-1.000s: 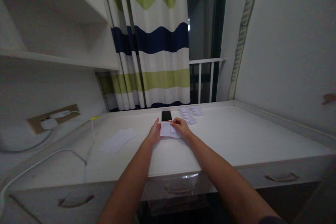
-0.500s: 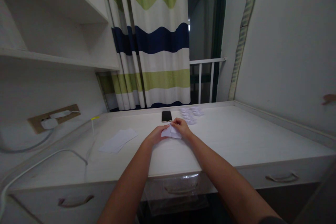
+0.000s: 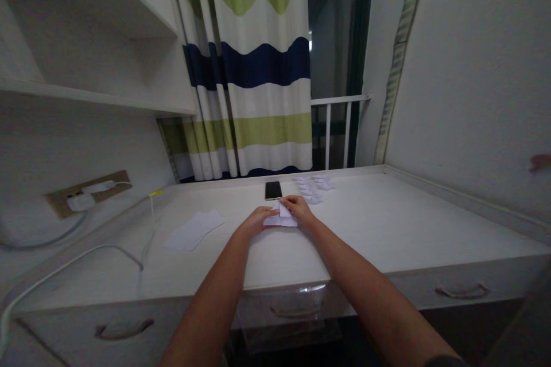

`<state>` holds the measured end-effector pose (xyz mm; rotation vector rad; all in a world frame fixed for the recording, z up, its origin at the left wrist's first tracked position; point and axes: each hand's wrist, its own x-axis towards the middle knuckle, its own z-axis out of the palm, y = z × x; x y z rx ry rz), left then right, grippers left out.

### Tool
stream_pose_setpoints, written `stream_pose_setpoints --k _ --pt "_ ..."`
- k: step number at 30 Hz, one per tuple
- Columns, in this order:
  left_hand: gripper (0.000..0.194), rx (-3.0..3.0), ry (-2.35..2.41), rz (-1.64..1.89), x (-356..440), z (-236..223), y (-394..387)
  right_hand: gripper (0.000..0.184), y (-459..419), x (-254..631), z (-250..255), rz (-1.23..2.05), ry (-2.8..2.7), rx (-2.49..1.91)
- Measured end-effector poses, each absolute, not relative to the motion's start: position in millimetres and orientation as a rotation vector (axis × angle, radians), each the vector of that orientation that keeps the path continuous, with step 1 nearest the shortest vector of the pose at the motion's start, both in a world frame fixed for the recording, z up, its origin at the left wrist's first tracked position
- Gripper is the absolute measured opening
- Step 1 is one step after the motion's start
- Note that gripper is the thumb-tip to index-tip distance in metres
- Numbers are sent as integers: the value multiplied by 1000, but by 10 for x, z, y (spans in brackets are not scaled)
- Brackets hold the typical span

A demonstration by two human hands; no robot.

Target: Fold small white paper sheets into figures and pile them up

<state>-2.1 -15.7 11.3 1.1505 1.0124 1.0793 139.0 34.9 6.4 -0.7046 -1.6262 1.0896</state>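
Note:
A partly folded sheet of white paper (image 3: 287, 221) lies on the desk between my hands, its upper part showing folded flaps. My left hand (image 3: 257, 219) grips its left side, thumb on top. At its top right, my right hand (image 3: 299, 207) pinches the paper with thumb and forefinger. A dark phone (image 3: 273, 190) lies just beyond my hands. Several folded white paper pieces (image 3: 310, 187) sit in rows behind my right hand. To the left rests a loose stack of white paper sheets (image 3: 194, 231).
The white desk (image 3: 422, 223) has a raised edge at the back and right. A white cable (image 3: 99, 248) crosses its left side, below a wall socket (image 3: 88, 194). A shelf (image 3: 99, 97) overhangs the left, and a striped curtain (image 3: 267, 97) hangs behind. Another hand (image 3: 539, 163) shows at the far right.
The folded flaps of the paper have shifted, and more of its lower edge shows. My fingers have moved slightly along it; both hands still hold it.

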Motion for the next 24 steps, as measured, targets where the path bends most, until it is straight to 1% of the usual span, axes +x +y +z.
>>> stream_pose_setpoints --k 10,18,24 --pt "18 1169 1017 1051 -22 91 -143 28 352 1358 28 972 -1644 -724" --pt "18 1149 1026 1029 5 132 -181 23 336 1357 40 1006 -1641 -745" --pt "21 1197 1051 1062 10 98 -157 23 350 1339 19 995 -1661 -692"
